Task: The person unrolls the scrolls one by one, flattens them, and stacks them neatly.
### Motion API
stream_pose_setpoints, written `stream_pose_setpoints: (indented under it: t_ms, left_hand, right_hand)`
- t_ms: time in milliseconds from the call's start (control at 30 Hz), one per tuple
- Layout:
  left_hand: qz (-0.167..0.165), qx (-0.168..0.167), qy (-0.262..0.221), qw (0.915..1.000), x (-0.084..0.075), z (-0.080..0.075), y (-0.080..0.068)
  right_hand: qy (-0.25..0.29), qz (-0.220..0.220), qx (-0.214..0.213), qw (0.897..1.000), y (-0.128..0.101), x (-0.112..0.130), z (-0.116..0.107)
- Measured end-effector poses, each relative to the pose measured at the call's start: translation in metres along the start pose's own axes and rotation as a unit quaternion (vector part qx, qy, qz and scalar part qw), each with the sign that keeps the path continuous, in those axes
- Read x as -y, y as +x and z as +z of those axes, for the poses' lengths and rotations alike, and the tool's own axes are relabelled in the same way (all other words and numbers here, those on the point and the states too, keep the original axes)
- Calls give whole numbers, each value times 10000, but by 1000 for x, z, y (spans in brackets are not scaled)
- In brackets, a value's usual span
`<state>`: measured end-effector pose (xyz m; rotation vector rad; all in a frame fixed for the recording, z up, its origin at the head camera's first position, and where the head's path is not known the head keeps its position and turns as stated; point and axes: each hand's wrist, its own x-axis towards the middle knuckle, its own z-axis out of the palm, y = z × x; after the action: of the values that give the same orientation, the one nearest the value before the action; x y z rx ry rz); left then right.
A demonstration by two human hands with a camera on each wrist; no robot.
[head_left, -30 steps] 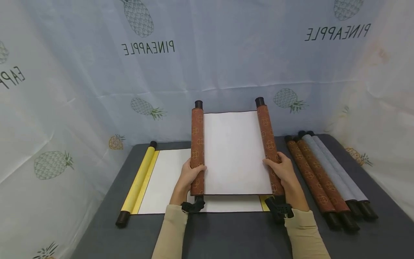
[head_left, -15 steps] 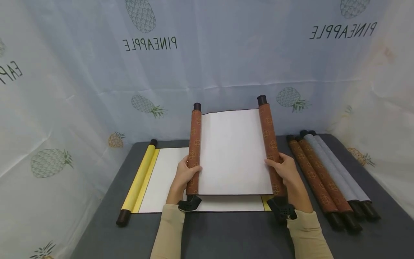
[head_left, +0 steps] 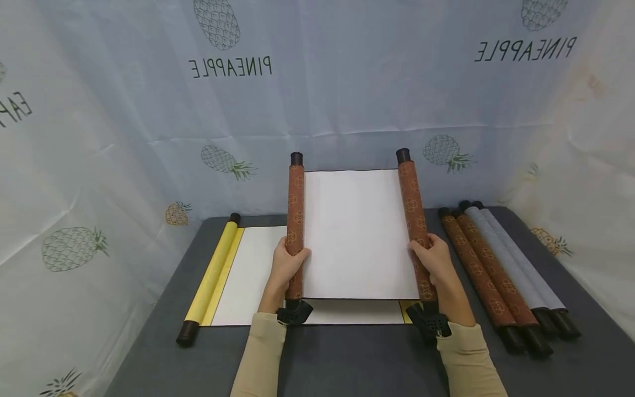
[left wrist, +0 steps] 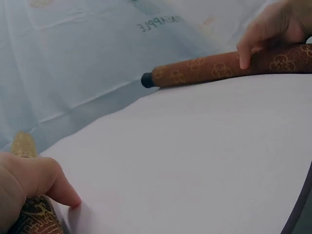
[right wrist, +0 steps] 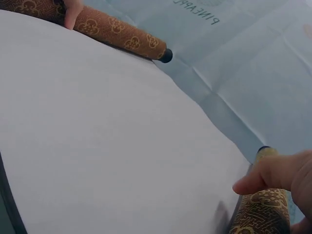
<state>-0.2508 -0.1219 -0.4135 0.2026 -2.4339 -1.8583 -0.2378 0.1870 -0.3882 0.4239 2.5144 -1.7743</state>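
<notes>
I hold a brown patterned scroll part-way unrolled above the table, its white sheet [head_left: 357, 231] stretched between two rolled ends. My left hand [head_left: 289, 263] grips the left roll [head_left: 295, 220], thumb on the sheet's edge. My right hand [head_left: 432, 256] grips the right roll [head_left: 412, 220]. In the left wrist view, my left hand [left wrist: 29, 183] is at the lower left and the far roll [left wrist: 219, 68] lies across the top under my right hand [left wrist: 268, 31]. In the right wrist view, my right hand [right wrist: 278, 180] curls over the near roll [right wrist: 258, 212]; the other roll [right wrist: 117, 34] lies at the top.
A yellow scroll [head_left: 213, 273] lies unrolled on the dark grey table [head_left: 357, 364], under the held one. Several rolled scrolls, brown [head_left: 476, 270] and grey [head_left: 511, 259], lie side by side at the right. A pineapple-print cloth [head_left: 347, 82] hangs behind and at both sides.
My left hand has drawn the left roll outward to the left, so more white sheet shows and that roll is thinner. The right hand has barely moved.
</notes>
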Motion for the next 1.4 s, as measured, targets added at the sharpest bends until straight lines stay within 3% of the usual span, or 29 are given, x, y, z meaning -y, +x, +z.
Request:
stream_pose_setpoints:
  t_ms: [300,833,1167,1400]
  left_hand:
    - [-102,107,-124,9998,1,-5,-1]
    - [351,-79,215,9991,0,-13,-2]
    - [-131,185,53,9997,-2,-17,0]
    - [-78,63,-253,9996,-4,-16,-1]
  right_hand:
    - [-170,37,-186,9997,1,-5,-5]
    - [-333,19,-100,9994,3,-8,-15]
    - [-226,86,78,9997,5,-11,-18]
    - [-375,-98,59,9992,3,-10,-20]
